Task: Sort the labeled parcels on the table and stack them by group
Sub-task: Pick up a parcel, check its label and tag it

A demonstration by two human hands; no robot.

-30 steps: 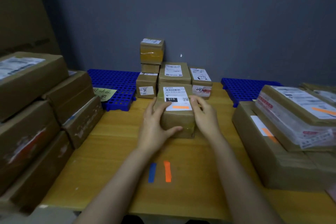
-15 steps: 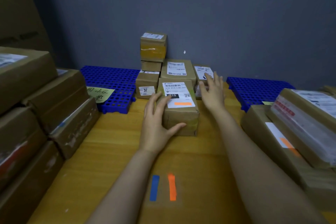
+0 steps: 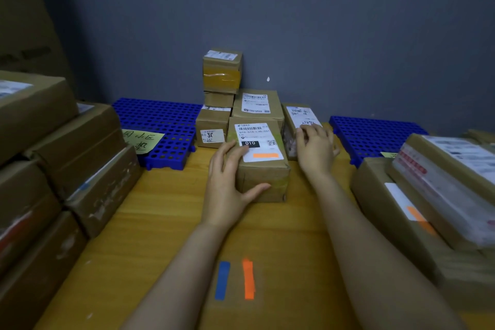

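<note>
A brown parcel [image 3: 263, 169] with a white "010" label and an orange stripe stands on the wooden table [image 3: 160, 222]. My left hand [image 3: 227, 185] grips its left side, fingers over the top edge and thumb across the front. My right hand [image 3: 316, 150] rests on a smaller labeled parcel [image 3: 300, 118] just to the right, fingers curled over its near top edge. Behind stand more parcels: one with a large label [image 3: 257, 104], one marked "30" [image 3: 213, 128], and a two-box stack [image 3: 222, 72].
Blue perforated pallets lie at back left [image 3: 160, 120] and back right [image 3: 375, 134]; the left one carries a yellow note [image 3: 142, 139]. Large cartons are stacked at left [image 3: 53, 169] and right [image 3: 428, 195]. Blue [image 3: 222, 280] and orange [image 3: 248, 278] tape strips mark the near table.
My right hand left the "010" parcel, reached back right and came down on the smaller parcel beside it. My left hand kept its hold on the "010" parcel.
</note>
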